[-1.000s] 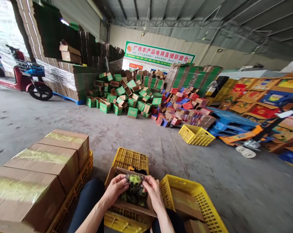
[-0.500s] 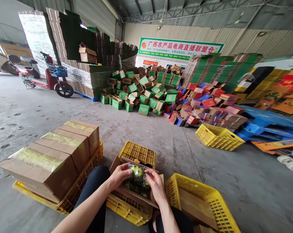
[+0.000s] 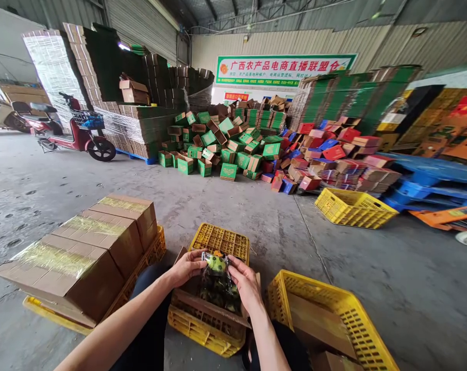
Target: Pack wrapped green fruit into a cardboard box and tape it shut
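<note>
Clear, crinkled plastic wraps a rounded green fruit in a small glossy packet (image 3: 216,265), stretched between two bare hands above an open brown cardboard box. The left hand (image 3: 189,267) has thumb and fingers closed on the packet's left edge; the right hand (image 3: 244,281) pinches its right edge, so the film spans the gap between them.

Below, the brown cardboard box (image 3: 214,309), its stiff near flap folded outward, holds more dark, shiny wrapped pieces, too shadowed to count. It rests on a yellow lattice-walled plastic crate (image 3: 206,332), whose gridded far part shows beyond the box. An orange and black object (image 3: 218,253), partly hidden, sits just behind the packet.

On the left, three smooth, block-shaped cartons sealed with yellowish tape (image 3: 79,268) stand in a row on a low yellow slotted crate (image 3: 159,246). On the right, a deep yellow perforated crate (image 3: 359,314) contains flat-faced brown cardboard (image 3: 322,324).

Rough grey concrete floor (image 3: 264,211) runs back to a jumbled heap of green, angular cardboard boxes (image 3: 228,171). Left of the heap stands a red scooter with a curved body (image 3: 77,129); to its right lie stacked blue pallets (image 3: 438,178).
</note>
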{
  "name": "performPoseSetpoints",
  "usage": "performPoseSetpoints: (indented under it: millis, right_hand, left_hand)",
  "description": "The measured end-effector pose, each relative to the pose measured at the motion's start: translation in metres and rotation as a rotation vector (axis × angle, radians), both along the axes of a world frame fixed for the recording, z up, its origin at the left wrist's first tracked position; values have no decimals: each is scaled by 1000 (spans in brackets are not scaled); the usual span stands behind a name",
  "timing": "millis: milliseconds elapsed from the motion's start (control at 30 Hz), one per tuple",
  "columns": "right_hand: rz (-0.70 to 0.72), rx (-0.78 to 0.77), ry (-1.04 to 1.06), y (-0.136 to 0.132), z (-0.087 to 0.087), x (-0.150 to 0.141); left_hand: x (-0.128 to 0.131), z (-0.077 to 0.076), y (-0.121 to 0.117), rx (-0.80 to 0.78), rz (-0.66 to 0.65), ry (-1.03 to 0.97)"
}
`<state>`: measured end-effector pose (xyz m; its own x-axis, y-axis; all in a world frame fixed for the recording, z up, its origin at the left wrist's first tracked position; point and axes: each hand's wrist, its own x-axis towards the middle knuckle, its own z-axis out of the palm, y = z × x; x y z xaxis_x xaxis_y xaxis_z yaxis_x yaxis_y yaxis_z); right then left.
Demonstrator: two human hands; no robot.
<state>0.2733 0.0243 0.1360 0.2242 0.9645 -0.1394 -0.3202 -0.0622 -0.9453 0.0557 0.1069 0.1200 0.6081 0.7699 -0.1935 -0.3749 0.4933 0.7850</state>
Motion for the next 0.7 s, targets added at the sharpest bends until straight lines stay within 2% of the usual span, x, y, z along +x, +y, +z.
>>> performPoseSetpoints:
  millis: [133, 300, 400, 533, 700]
  right_hand:
    - [14, 0, -82, 2, -1, 0]
    - [8, 145, -539, 1, 1, -12]
    - [34, 200, -632, 2, -1, -19]
    - [35, 126, -515, 4, 1, -23]
    - [145, 15, -182, 1, 6, -29]
  left_hand:
    - [4, -6, -1, 2, 30, 19]
    - [6, -10, 6, 1, 77, 39]
    - [6, -11, 10, -43, 92, 21]
    - [3, -9, 10, -100, 52, -6]
    - [1, 1, 2, 31, -89, -36]
